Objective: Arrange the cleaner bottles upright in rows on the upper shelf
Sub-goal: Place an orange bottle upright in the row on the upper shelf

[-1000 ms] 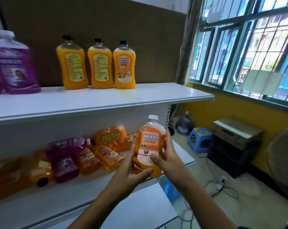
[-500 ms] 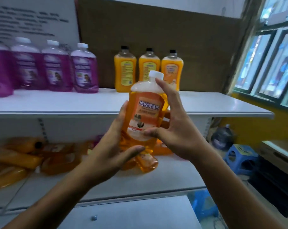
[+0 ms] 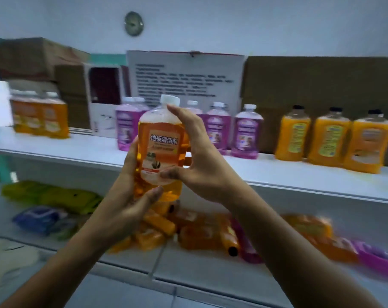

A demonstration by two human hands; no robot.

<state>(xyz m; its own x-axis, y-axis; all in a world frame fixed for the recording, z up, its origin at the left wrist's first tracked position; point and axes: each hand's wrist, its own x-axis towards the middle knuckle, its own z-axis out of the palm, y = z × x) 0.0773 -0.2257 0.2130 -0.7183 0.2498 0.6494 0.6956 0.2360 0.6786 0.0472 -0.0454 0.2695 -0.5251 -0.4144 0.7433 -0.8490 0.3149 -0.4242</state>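
Observation:
I hold an amber cleaner bottle (image 3: pixel 160 147) with a white cap upright in front of the upper shelf (image 3: pixel 299 174). My left hand (image 3: pixel 130 196) cups its base and left side. My right hand (image 3: pixel 195 156) grips its right side, index finger near the neck and thumb across the label. On the upper shelf stand several purple bottles (image 3: pixel 246 132) behind my hands, three yellow-orange bottles (image 3: pixel 328 141) to the right and a few amber bottles (image 3: pixel 42 116) at far left.
The lower shelf (image 3: pixel 199 270) carries a pile of orange and purple bottles (image 3: pixel 199 232) lying flat, plus green packs (image 3: pixel 55 194) and a blue pack (image 3: pixel 42 216) at left. Cardboard boxes (image 3: pixel 322 96) and a white printed sign (image 3: pixel 184 74) back the upper shelf.
The bottle rose from the lower shelf to upper-shelf height in both hands. My view swung left, bringing the purple and far-left amber bottles into sight; the window left the frame.

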